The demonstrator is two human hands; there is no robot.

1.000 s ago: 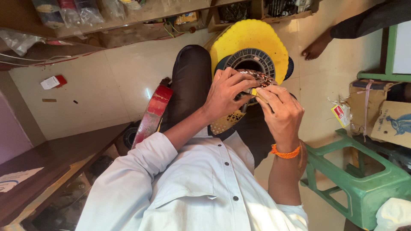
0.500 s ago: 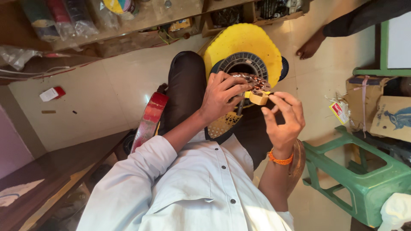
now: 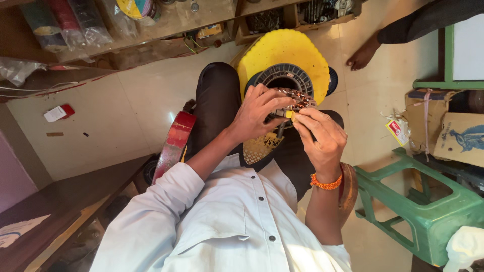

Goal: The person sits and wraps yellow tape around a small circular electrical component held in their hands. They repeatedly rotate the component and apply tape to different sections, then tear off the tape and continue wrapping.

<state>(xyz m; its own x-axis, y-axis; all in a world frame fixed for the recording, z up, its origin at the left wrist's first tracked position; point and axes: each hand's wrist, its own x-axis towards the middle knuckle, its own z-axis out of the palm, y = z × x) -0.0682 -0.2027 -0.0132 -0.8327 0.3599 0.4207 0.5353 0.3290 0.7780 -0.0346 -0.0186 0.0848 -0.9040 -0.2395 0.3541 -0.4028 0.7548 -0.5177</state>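
A: Largest first. What takes up the frame?

B: Pale tiled floor [image 3: 126,116]. A long wooden shelf [image 3: 166,30] runs along the top edge, carrying clear plastic bags [image 3: 70,22] with dark, red and clear contents and a round roll [image 3: 136,7] in yellow and mixed colours. A green plastic stool [image 3: 428,211] sits at lower right.

A: Packages?

B: Two brown cardboard boxes at right. The nearer box [image 3: 464,138] has a blue drawing on its face; the further box [image 3: 426,118] is tied with a pale strap. A small white and red tag [image 3: 398,132] with a yellow edge lies just beside the tied box. A small flat white and red packet [image 3: 59,112] lies alone on the floor at left, well apart from the person.

A: The work itself?

B: A yellow scalloped disc [image 3: 282,55] lies on the floor with a dark ribbed ring [image 3: 282,75] on it. Over the ring, both hands hold a round coil of copper wire [image 3: 301,99], near the person's knee.

A: State of each hand?

B: Left hand [image 3: 259,113]: fingers curled around the coil's left side, gripping it. Right hand [image 3: 320,133]: fingertips pinched on the coil's right edge; orange thread band [image 3: 326,182] on that wrist.

A: Anyone else?

B: Another person's bare foot [image 3: 363,55] at upper right, apart from the work.
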